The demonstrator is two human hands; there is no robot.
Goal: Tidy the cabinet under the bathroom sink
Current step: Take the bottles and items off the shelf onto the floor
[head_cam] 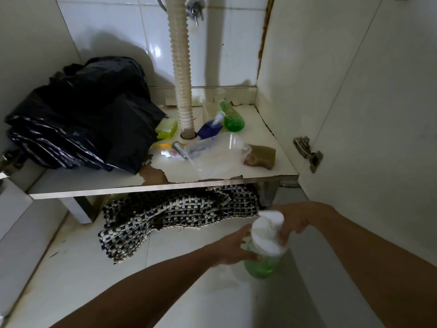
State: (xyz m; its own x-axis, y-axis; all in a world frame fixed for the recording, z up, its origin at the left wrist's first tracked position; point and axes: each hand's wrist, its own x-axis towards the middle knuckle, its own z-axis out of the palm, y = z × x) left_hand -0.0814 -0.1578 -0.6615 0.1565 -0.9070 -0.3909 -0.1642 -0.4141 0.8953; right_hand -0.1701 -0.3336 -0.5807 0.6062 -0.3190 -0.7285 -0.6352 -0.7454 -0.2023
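Note:
Low in front of the cabinet, my left hand (233,249) grips the body of a green spray bottle (262,265). My right hand (294,221) grips its white spray head (268,229). Both hands hold it above the tiled floor. On the cabinet shelf (212,172) lie a second green bottle (233,116), a blue pump bottle (210,129), a clear plastic container (218,151) on its side, a brown sponge (261,157), a yellow-green packet (166,129) and a heap of black plastic bags (87,114).
A ribbed drain hose (181,67) runs down through the shelf's middle. A black-and-white woven mat (170,216) lies crumpled on the floor, partly under the shelf. The open cabinet door (378,114) stands at the right with a hinge (307,152). The shelf's front edge is chipped.

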